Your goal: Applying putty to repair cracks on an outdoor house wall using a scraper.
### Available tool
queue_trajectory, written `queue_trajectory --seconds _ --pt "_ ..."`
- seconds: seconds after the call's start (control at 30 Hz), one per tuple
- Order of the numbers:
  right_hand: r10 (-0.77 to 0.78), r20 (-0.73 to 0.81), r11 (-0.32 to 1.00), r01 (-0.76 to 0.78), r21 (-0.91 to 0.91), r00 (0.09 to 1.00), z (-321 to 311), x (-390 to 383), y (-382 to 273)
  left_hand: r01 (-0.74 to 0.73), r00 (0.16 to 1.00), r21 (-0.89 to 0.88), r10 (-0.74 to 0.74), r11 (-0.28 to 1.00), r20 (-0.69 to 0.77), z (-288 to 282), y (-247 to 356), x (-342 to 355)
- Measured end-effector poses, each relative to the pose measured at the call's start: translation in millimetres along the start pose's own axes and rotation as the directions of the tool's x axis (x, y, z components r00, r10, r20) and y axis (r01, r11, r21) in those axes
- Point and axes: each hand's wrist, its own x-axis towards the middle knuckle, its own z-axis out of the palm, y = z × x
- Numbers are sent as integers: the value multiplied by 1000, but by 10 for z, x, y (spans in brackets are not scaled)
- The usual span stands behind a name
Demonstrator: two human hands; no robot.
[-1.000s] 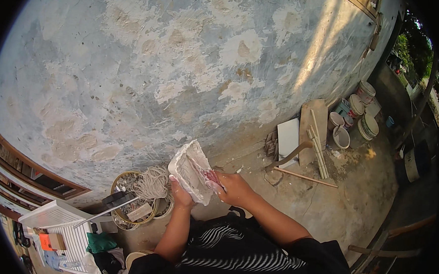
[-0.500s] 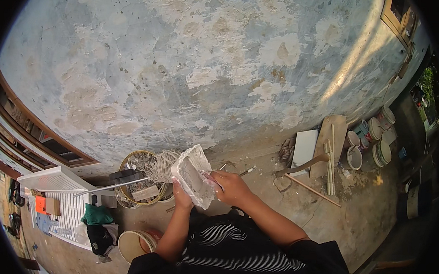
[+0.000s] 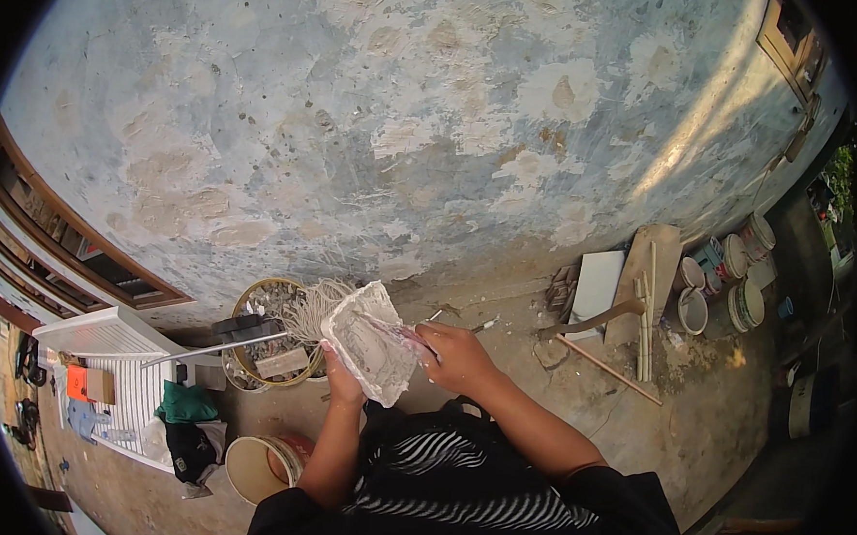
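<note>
My left hand (image 3: 344, 377) is closed around the lower left side of a plaster-caked, box-shaped container (image 3: 377, 369), held tilted at waist height. Pale, thick paste coats its inside and rim. From the right, my right hand (image 3: 460, 357) grips a smeared putty knife (image 3: 407, 336), whose pasty end reaches into the container; its handle is mostly hidden in my fingers. Just behind the container is a bundle of pale string-like strands (image 3: 312, 310), partly over a round tub of rubble (image 3: 249, 367).
Ahead rises a patchy blue-grey wall (image 3: 377, 139). Left stand a white slatted rack (image 3: 141, 388) with clothes and a bucket (image 3: 255, 472). To the right are a hoe (image 3: 595, 323), boards (image 3: 597, 286), poles (image 3: 643, 327) and several paint buckets (image 3: 692, 310).
The container has turned so that more of its inside faces me. My right hand has moved slightly right, and the putty knife shows more over the paste. The view has shifted a little.
</note>
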Motion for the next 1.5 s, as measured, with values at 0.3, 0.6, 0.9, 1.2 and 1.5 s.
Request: queue_trajectory --seconds 0.3,0.6,0.9,1.2,1.5 --pt "-124 285 989 95 115 951 212 -91 -82 16 996 -58 -21 998 -84 -4 169 -34" --pt "-81 106 991 69 112 991 153 16 -86 12 992 -83 -23 997 -124 -84 282 -104" --pt "-81 192 964 27 265 978 230 -21 -96 -42 983 -5 40 999 -177 -157 287 -112" --pt "-180 178 938 114 327 967 296 -3 -248 -331 944 36 331 943 2 -548 255 -110" --pt "317 182 562 -339 755 931 454 83 -249 -350 937 210 339 913 85 -762 227 -211"
